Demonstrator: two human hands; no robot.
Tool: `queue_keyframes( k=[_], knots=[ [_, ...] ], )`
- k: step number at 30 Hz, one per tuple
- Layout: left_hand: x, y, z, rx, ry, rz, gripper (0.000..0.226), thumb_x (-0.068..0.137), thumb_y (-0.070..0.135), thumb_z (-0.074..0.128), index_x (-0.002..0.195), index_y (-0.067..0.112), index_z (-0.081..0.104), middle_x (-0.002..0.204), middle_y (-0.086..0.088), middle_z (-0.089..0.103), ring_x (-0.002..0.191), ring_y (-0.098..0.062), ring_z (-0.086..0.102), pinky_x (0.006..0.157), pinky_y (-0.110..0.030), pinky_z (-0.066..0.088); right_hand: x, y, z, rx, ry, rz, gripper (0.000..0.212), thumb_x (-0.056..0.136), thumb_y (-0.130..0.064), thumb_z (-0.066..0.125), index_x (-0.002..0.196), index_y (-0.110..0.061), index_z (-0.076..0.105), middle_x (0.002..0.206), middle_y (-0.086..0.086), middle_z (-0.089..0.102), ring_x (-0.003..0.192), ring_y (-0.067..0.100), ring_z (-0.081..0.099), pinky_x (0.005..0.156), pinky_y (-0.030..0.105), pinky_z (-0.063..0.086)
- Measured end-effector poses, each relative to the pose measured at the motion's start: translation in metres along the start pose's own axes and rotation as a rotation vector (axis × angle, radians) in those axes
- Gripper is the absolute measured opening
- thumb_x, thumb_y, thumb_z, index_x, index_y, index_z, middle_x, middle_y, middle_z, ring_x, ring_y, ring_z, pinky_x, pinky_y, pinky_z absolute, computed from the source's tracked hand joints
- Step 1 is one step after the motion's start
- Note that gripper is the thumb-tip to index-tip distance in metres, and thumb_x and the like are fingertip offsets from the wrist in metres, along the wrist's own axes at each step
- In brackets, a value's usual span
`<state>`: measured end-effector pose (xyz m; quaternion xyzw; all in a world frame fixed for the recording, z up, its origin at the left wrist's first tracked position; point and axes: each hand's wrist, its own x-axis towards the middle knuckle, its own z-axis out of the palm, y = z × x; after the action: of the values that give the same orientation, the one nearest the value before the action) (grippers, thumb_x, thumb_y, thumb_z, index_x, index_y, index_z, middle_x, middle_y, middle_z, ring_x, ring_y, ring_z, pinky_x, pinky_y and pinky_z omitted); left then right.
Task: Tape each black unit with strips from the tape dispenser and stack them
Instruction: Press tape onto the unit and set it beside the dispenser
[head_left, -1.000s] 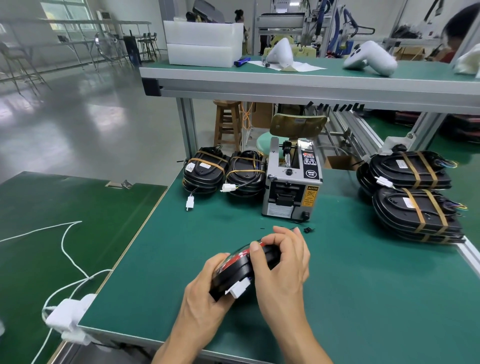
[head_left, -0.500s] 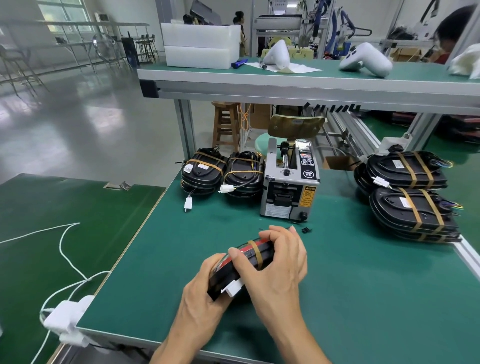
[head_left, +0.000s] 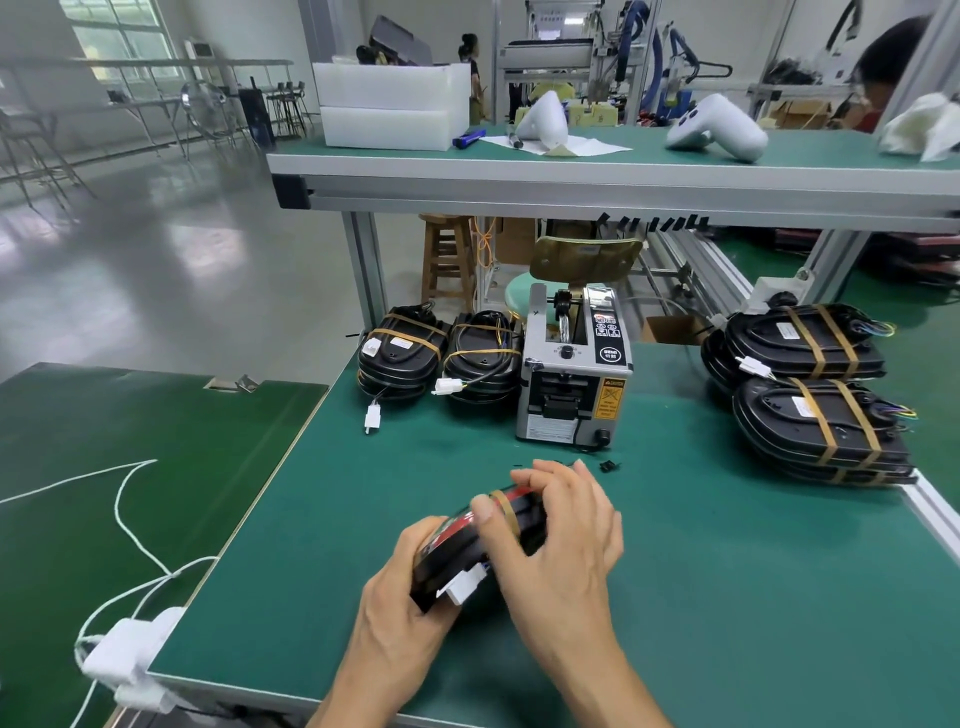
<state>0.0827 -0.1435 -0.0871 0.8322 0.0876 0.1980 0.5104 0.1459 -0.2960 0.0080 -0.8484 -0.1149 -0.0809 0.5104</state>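
Note:
A black unit (head_left: 467, 551) with a red stripe and a white connector stands on its edge on the green table (head_left: 727, 597), near the front. My left hand (head_left: 400, 608) grips its near end from below. My right hand (head_left: 556, 540) wraps over its far end, thumb pressing a brown tape strip across the rim. The grey tape dispenser (head_left: 571, 384) stands behind them. Two taped black units (head_left: 400, 358) (head_left: 483, 364) lie left of it. Stacks of taped units (head_left: 815, 421) sit at the right edge.
A white adapter with cables (head_left: 130, 660) hangs at the table's front left corner. A small black clip (head_left: 607, 465) lies in front of the dispenser. An upper shelf (head_left: 571, 176) carries white foam blocks and white housings. A second green table (head_left: 130, 467) stands to the left.
My right thumb has slid along the unit's rim, so the brown tape strip now shows wrapped over the edge. Both hands keep their hold in the same place.

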Motion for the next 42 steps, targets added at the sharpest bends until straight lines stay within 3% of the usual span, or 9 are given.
queue_keyframes(
  k=[3,6,8,16,19,23,29,36,42],
  knots=[
    [0.001,0.005,-0.001,-0.001,0.018,-0.009,0.065,0.083,0.078,0.07,0.139,0.048,0.054,0.12,0.022,0.073,0.107,-0.003,0.072,0.083,-0.006,0.048,0.025,0.005,-0.018,0.083,0.082,0.047,0.035,0.081,-0.069,0.054,0.102,-0.043,0.065,0.111,-0.029,0.063,0.125,-0.002,0.049,0.127,0.048,0.011],
    [0.001,0.006,-0.001,-0.003,0.025,-0.014,0.071,0.08,0.085,0.066,0.139,0.048,0.053,0.118,0.022,0.074,0.106,-0.003,0.072,0.083,-0.004,0.047,0.074,0.019,-0.033,0.115,0.138,0.134,0.017,0.093,-0.041,0.065,0.106,-0.034,0.074,0.101,-0.019,0.073,0.103,0.007,0.065,0.111,0.047,0.044],
    [0.001,0.004,-0.002,-0.003,0.034,-0.01,0.074,0.079,0.086,0.066,0.14,0.046,0.054,0.117,0.021,0.074,0.104,-0.004,0.072,0.083,-0.004,0.048,0.106,0.027,-0.034,0.105,0.091,0.225,0.022,0.095,-0.029,0.065,0.113,-0.027,0.078,0.101,-0.013,0.075,0.101,0.013,0.067,0.105,0.044,0.051],
    [0.003,0.003,0.0,0.031,0.052,-0.014,0.07,0.075,0.083,0.071,0.135,0.05,0.056,0.11,0.021,0.075,0.096,-0.004,0.073,0.081,-0.004,0.049,0.162,0.048,-0.007,0.081,-0.011,0.357,0.033,0.098,-0.019,0.062,0.129,-0.013,0.072,0.134,0.001,0.069,0.125,0.023,0.062,0.111,0.039,0.047],
    [0.003,0.001,0.0,0.063,0.055,-0.003,0.065,0.074,0.067,0.077,0.133,0.053,0.056,0.107,0.023,0.075,0.091,-0.001,0.073,0.079,-0.001,0.047,0.166,0.049,-0.001,0.087,0.018,0.351,0.016,0.095,-0.016,0.063,0.1,-0.01,0.077,0.115,0.001,0.077,0.107,0.024,0.068,0.098,0.037,0.054],
    [0.003,0.003,0.0,0.067,0.053,0.017,0.062,0.074,0.062,0.081,0.129,0.057,0.056,0.103,0.025,0.075,0.088,0.001,0.072,0.078,0.0,0.047,0.17,0.049,0.006,0.191,0.133,0.443,0.02,0.09,-0.009,0.063,0.092,0.009,0.07,0.083,0.018,0.075,0.067,0.016,0.056,0.067,0.035,0.055],
    [0.002,0.004,0.001,0.072,0.062,0.029,0.064,0.073,0.064,0.079,0.132,0.05,0.058,0.103,0.023,0.075,0.088,0.002,0.073,0.078,0.0,0.047,0.18,0.044,0.012,0.368,0.223,0.616,0.016,0.085,-0.016,0.075,0.07,-0.015,0.075,0.058,-0.001,0.073,0.069,0.016,0.074,0.057,0.025,0.048],
    [0.003,0.004,0.002,0.104,0.093,0.032,0.063,0.073,0.064,0.076,0.132,0.053,0.057,0.103,0.027,0.074,0.087,0.008,0.072,0.076,0.002,0.046,0.191,0.042,0.018,0.469,0.28,0.75,0.01,0.084,-0.011,0.077,0.081,-0.009,0.068,0.045,-0.003,0.066,0.064,0.017,0.076,0.062,0.029,0.055],
    [0.003,0.002,0.0,0.085,0.082,0.04,0.062,0.076,0.053,0.085,0.131,0.057,0.056,0.102,0.024,0.075,0.089,0.004,0.073,0.078,0.001,0.047,0.196,0.047,0.021,0.529,0.296,0.811,0.023,0.084,-0.011,0.078,0.101,-0.001,0.066,0.044,-0.001,0.064,0.053,0.011,0.071,0.047,0.023,0.047]
  ],
)
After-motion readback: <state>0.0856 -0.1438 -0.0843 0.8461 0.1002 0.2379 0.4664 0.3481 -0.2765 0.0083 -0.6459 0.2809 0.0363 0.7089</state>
